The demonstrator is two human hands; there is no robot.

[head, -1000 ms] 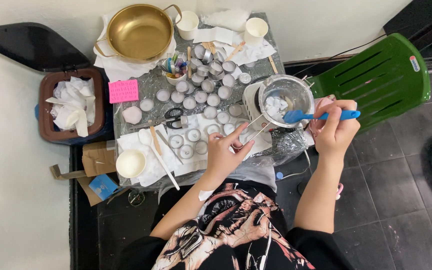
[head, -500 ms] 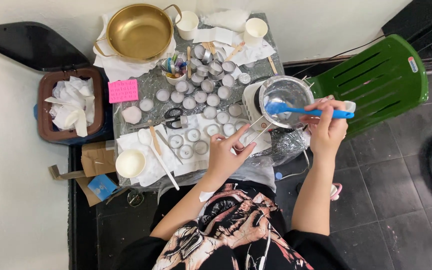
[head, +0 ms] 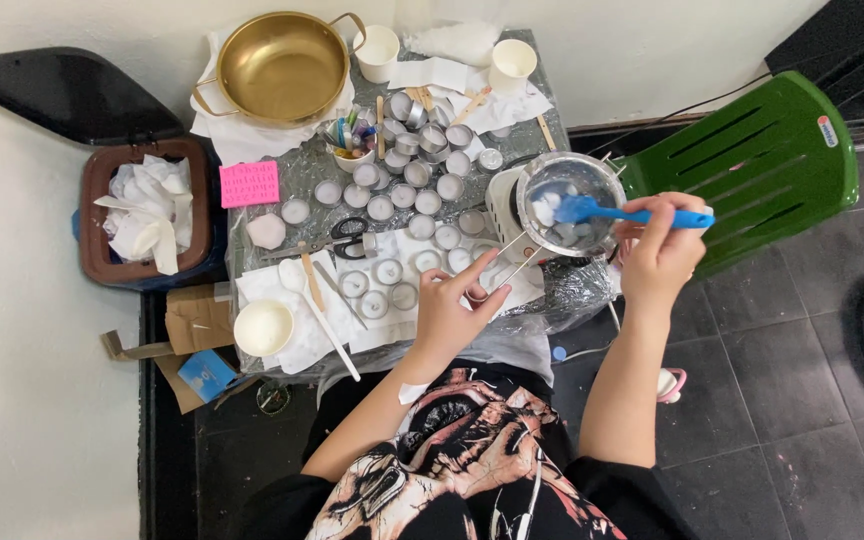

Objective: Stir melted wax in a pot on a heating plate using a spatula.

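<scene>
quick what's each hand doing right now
Left hand: closed on the metal pot's handle.
Right hand: closed on the blue spatula, blade in the pot.

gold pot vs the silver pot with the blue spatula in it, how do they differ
The gold pot is brass-coloured, wider, and looks empty; the silver pot is steel-coloured, smaller, and holds white chunks. The gold pot sits untouched at the table's far left corner on white paper, while the silver pot sits on a small white burner, its long handle at the left hand, stirred with a blue spatula in the right hand. Both are round, shiny metal.
</scene>
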